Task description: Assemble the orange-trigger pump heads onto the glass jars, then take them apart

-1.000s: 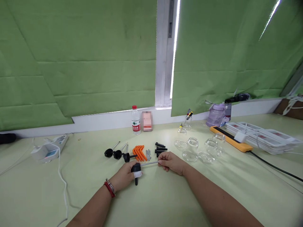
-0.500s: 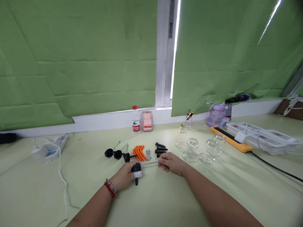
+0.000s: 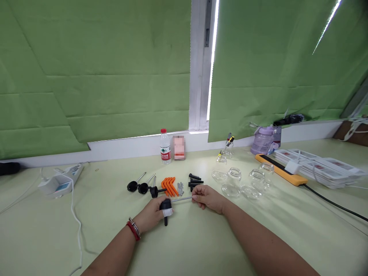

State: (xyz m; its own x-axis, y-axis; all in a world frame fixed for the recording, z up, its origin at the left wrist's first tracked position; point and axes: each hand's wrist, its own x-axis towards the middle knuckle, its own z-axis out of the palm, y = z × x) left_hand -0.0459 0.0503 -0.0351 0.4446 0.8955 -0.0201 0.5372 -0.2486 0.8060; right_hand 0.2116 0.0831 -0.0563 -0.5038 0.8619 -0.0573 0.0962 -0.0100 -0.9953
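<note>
My left hand [image 3: 151,215] is closed round a black knob [image 3: 165,206] with a short black stem pointing toward me; one finger wears a white bandage. A thin metal rod [image 3: 181,199] runs from the knob to the right. My right hand [image 3: 208,197] pinches the rod's far end. Both hands hover just above the pale green table [image 3: 186,245]. Just beyond them lie three more black-knobbed rods [image 3: 142,186], a bunch of orange angled pieces [image 3: 169,185], a few small metal pins [image 3: 180,188] and several black ribbed plugs [image 3: 194,180].
Several clear glass jars [image 3: 234,182] stand right of the parts. A water bottle [image 3: 165,147] stands by the wall. A white power strip [image 3: 59,182] with cable lies at the left; an orange-edged bar [image 3: 280,168], black cable and stacked white trays [image 3: 319,166] lie at the right.
</note>
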